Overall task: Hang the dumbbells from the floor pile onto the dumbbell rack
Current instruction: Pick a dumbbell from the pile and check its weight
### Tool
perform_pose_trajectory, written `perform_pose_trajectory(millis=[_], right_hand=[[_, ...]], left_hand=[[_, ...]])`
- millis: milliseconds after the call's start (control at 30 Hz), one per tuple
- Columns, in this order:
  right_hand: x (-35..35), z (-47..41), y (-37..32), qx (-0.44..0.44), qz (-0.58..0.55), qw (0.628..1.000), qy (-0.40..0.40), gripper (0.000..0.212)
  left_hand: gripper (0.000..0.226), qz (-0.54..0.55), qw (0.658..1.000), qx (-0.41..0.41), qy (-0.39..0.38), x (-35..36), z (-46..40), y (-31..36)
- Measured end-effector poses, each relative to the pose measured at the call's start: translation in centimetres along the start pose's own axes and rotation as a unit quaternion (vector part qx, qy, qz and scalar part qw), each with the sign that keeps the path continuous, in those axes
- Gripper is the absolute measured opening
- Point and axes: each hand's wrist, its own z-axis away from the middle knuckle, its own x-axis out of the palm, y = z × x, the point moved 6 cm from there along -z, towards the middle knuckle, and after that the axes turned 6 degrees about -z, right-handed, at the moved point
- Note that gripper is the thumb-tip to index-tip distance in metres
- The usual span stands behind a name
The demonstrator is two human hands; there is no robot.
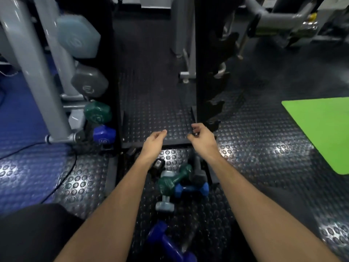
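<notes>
A floor pile lies between my forearms: a green dumbbell (172, 179), a light grey one (165, 203), a blue one (191, 190) and a dark grey one (198, 173). A purple-blue dumbbell (166, 242) lies nearer to me. The black dumbbell rack (204, 72) stands ahead, its right post with bare notched hooks. Its left side carries a pale blue (77, 37), a grey (89, 83), a green (98, 112) and a blue (103, 135) dumbbell. My left hand (154, 141) and my right hand (201, 138) hover above the rack's base, fingers loosely curled, holding nothing.
The floor is black studded rubber (264, 144), with a blue studded patch (24, 167) at left and a green mat (324, 133) at right. Grey machine posts (32, 63) stand at left. A black cable (62, 176) runs across the floor. My dark-clothed knee (34, 229) is at lower left.
</notes>
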Motion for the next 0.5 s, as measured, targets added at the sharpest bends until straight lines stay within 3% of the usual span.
perform_pose_trajectory(millis=[333, 500], right_hand=[[7.5, 0.2, 9.9, 0.119, 0.114, 0.97, -0.178, 0.02], [10.7, 1.3, 14.8, 0.149, 0.213, 0.934, -0.246, 0.021]], left_hand=[[0.057, -0.07, 0.99, -0.118, -0.018, 2.3, -1.8, -11.1], [0.058, -0.108, 0.983, -0.145, -0.031, 2.6, -2.0, -14.6]])
